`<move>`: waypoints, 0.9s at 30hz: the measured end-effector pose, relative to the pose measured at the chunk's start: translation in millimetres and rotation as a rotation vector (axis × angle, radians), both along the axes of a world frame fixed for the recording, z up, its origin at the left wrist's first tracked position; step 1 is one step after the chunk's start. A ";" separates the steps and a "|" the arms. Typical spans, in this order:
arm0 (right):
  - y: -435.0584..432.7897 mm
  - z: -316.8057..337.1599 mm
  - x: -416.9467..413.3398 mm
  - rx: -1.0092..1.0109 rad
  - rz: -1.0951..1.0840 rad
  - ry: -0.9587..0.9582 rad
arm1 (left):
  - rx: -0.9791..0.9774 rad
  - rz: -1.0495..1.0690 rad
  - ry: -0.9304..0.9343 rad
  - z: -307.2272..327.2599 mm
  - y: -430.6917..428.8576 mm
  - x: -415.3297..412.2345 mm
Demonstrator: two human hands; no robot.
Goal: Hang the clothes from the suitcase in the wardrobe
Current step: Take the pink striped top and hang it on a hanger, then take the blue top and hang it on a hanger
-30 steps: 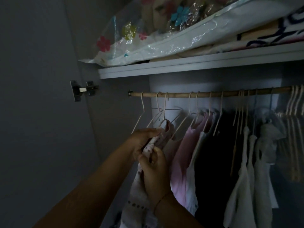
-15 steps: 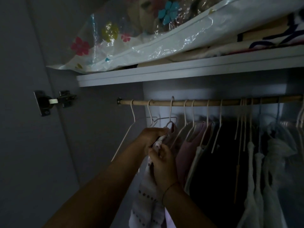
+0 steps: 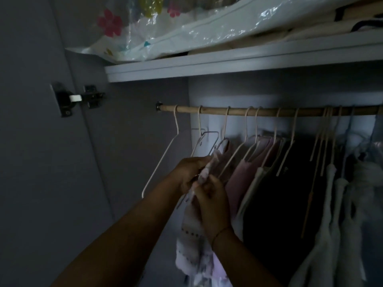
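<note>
The wardrobe (image 3: 141, 125) stands open, dimly lit, with its door (image 3: 31, 152) swung out to the left. A grey shelf (image 3: 228, 65) runs across the top. On the shelf lies a clear plastic storage bag (image 3: 186, 27) printed with coloured flowers, its corner hanging over the shelf's left end. Folded bedding (image 3: 310, 27) lies beside the bag, toward the shelf's right end.

Below the shelf a wooden rail (image 3: 269, 111) spans the wardrobe. Hanging from it, right of centre, are a dark garment (image 3: 279, 193) and, further right, several white garments (image 3: 331, 224). A pink garment (image 3: 242, 179) hangs left of the dark one.

The task's thing, a pale patterned garment (image 3: 190, 241), hangs near the rail's left end, just left of the pink garment. Its top lies directly below a hanger hook (image 3: 226, 121) looped over the rail. Whether the fabric sits fully on that hanger cannot be told.

The left hand (image 3: 190, 172) has its grip closed round the top of the patterned garment. The right hand (image 3: 211, 204) has its grip closed on the same fabric just below, fingers curled round it; the two hands touch. A thin bracelet (image 3: 220, 233) circles the right wrist.

An empty hanger (image 3: 163, 154) hangs nearest the rail's left end. A metal hinge (image 3: 78, 98) joins the door to the side wall.
</note>
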State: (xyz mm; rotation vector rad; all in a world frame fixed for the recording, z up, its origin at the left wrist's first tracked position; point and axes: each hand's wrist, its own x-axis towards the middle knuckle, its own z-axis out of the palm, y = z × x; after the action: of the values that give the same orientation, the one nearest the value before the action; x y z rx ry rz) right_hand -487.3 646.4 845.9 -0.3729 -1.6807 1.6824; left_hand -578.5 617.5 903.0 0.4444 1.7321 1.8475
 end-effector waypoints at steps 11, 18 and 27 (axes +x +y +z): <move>-131.5 -60.9 79.1 0.199 -0.158 -0.075 | -0.094 0.273 0.167 -81.4 -180.8 96.2; -271.0 -129.3 182.0 0.194 0.066 -0.168 | -0.238 0.406 0.096 -151.2 -356.8 229.2; -443.7 -182.9 304.8 0.169 0.505 -0.252 | -0.356 0.669 0.008 -220.1 -573.7 387.4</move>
State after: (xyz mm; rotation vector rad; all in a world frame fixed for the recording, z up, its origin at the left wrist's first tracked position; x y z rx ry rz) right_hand -182.5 202.7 663.0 -0.0800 -2.2260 1.8826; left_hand -191.0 43.8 682.8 -0.3115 2.3446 1.8722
